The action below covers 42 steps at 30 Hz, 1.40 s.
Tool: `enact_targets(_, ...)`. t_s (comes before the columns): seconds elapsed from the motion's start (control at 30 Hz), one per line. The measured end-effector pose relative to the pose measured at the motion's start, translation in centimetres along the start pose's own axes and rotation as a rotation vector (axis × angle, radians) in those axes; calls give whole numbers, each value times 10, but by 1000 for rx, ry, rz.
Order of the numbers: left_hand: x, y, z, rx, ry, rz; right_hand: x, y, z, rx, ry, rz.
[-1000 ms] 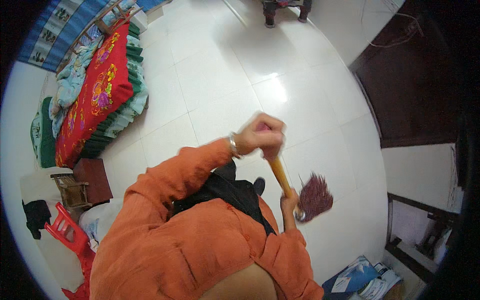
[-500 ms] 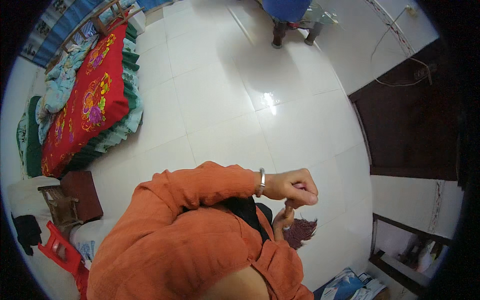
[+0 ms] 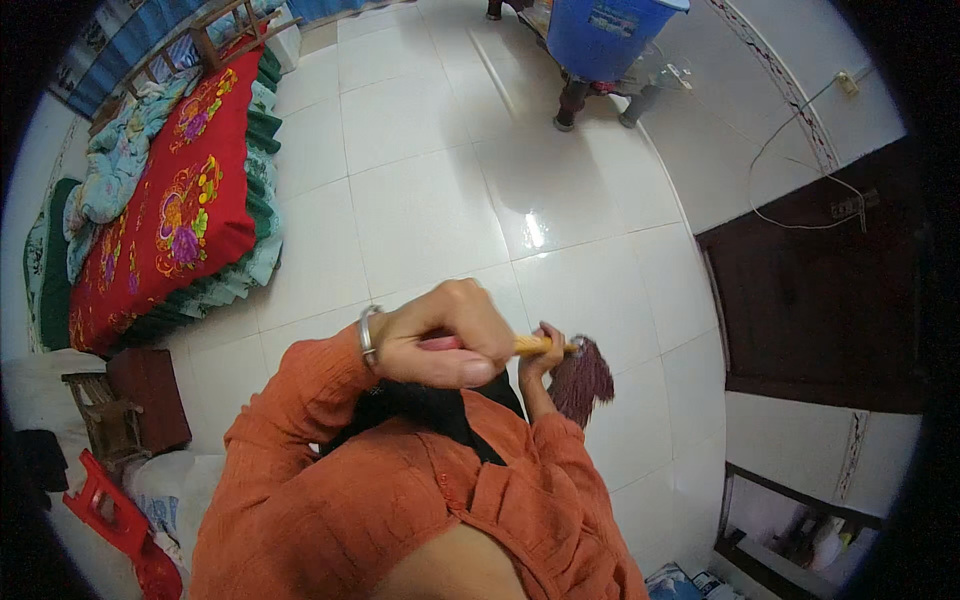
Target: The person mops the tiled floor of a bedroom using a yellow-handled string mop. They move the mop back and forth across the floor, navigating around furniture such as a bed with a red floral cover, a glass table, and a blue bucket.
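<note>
I hold a broom with both hands. Its yellow handle (image 3: pixel 530 345) runs to dark maroon bristles (image 3: pixel 587 388), which show past my right hand over the pale floor. My left hand (image 3: pixel 455 335), with a silver bangle at the wrist, is closed in a fist round the upper end of the handle, where a bit of pink shows. Lower on the handle, nearer the bristles, my right hand (image 3: pixel 541 362) is wrapped round it. Whether the bristles touch the floor I cannot tell.
White floor tiles (image 3: pixel 420 230) spread ahead. At left stands a bed with a red flowered cover (image 3: pixel 180 210); a red plastic stool (image 3: pixel 110 510) is at lower left. A blue bucket (image 3: pixel 608 40) rests on a dark-legged table at the back. A dark door (image 3: pixel 820 290) is at right.
My left hand has swung left and come closer, baring the yellow handle. My right hand and the bristles have shifted slightly left and up in view. The bucket shows more fully.
</note>
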<state>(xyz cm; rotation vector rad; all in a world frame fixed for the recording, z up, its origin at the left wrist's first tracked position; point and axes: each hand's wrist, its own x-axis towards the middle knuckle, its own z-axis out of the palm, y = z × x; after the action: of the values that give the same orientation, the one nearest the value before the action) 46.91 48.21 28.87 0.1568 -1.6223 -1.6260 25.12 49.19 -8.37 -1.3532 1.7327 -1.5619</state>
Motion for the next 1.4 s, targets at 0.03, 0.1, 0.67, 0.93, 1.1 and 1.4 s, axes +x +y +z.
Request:
enact_targets(0.03, -4, 2, -6, 29, 50, 17, 16, -8, 17, -92, -33, -143)
enact_targets(0.1, -9, 1, -17, 61, 142, 38, 45, -13, 53, -56, -56, -162)
enact_targets(0.67, 8, -64, -179, 667, 811, -106, 239, 27, 386, 67, -673, -407)
enact_targets(0.93, -2, -63, -178, 858, 1106, -173, 170, 59, 502, 373, -1051, -119)
enact_targets(1.1, -4, -40, -142, 943, 1364, -160, 114, -31, 481, 238, -1179, -492)
enact_targets(1.4, -34, 15, -49, 1201, 1568, -58, -42, -119, 403, 503, -1647, -635)
